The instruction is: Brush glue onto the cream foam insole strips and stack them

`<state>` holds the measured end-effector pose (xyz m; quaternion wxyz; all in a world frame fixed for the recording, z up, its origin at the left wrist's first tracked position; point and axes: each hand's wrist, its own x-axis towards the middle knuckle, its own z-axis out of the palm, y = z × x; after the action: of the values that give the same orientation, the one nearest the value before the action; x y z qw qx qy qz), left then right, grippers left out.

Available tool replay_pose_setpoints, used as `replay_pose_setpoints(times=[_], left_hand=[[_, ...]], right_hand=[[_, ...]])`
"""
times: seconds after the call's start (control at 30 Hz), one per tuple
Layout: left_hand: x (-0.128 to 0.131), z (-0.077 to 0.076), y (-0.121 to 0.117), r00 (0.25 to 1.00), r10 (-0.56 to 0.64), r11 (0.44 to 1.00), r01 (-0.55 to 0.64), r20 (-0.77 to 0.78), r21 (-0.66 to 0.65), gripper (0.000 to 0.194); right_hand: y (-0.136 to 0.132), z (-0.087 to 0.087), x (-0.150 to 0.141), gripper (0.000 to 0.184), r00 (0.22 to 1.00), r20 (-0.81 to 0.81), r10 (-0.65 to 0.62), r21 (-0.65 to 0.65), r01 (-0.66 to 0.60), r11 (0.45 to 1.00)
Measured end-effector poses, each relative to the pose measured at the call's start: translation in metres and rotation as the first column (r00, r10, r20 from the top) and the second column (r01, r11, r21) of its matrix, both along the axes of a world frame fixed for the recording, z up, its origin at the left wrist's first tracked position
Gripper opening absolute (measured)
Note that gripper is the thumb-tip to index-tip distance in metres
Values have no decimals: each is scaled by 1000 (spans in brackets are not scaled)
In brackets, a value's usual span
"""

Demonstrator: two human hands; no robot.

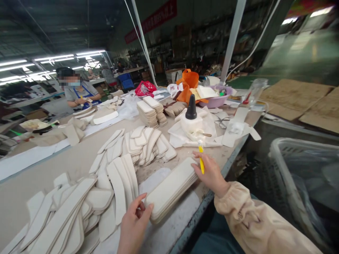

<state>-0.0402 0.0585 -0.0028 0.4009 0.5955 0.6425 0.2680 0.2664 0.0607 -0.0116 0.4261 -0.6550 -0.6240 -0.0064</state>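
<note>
A stack of long, off-white padded strips with rounded ends (172, 187) lies at the table's near edge. My left hand (136, 220) grips its near left end, thumb and index finger at the edge of the top strips. My right hand (212, 174) is closed around a yellow-handled brush (201, 160), bristles pointing away from me. Its fingertips are at the stack's far right end. Just beyond the brush stands a white plastic container with a black cone-shaped top (192, 121), a small handle sticking out of its opening.
Loose heaps of off-white pieces (60, 218) cover the table's left side. Farther back are neat stacks (148, 114), scissors (221, 122), a purple basin (218, 101) and a clear jar (256, 91). A plastic crate (280, 146) stands to the right. A co-worker (82, 93) sits across the table.
</note>
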Motion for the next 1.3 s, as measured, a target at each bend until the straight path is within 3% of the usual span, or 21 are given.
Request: replay_pose_setpoints(times=[0.07, 0.13, 0.23, 0.33, 0.43, 0.6, 0.73, 0.87, 1.03, 1.2, 1.3], left_hand=[[0, -3, 1, 1000, 7, 1000, -7, 13, -11, 63], [0, -7, 1, 999, 31, 1000, -31, 34, 4, 64], [2, -12, 1, 995, 86, 995, -89, 55, 56, 64], [2, -13, 1, 994, 103, 993, -105, 36, 56, 66], [2, -11, 1, 995, 93, 995, -94, 25, 45, 65], [4, -10, 0, 993, 108, 991, -111, 50, 71, 60], [7, -6, -1, 991, 114, 987, -121, 71, 105, 59], [8, 0, -1, 991, 128, 984, -130, 26, 121, 55], [11, 6, -2, 993, 112, 991, -114, 36, 76, 41], [15, 15, -15, 938, 161, 979, -192, 308, 74, 33], [14, 27, -31, 832, 190, 982, -169, 521, -87, 39]], right_hand=[[-6, 4, -6, 21, 998, 54, 34, 25, -36, 999], [-13, 7, -18, 16, 985, 75, 156, 12, -158, 987], [-21, 7, -43, 13, 899, 131, 418, -77, -411, 908], [-25, 4, -59, 21, 825, 189, 532, -164, -508, 846], [-25, 4, -51, 23, 857, 201, 475, -204, -437, 876], [-17, -2, -8, 15, 963, 168, 210, -168, -181, 969], [-6, -14, 8, 17, 999, -46, 21, -118, -27, 993], [-1, -19, 3, 16, 971, -239, 29, -99, -54, 994], [-1, -16, -3, 20, 925, -376, 59, 32, -51, 998], [-2, 3, -12, 30, 789, -598, 140, 153, -59, 986], [-1, 33, -18, 32, 685, -689, 237, 238, -95, 967]])
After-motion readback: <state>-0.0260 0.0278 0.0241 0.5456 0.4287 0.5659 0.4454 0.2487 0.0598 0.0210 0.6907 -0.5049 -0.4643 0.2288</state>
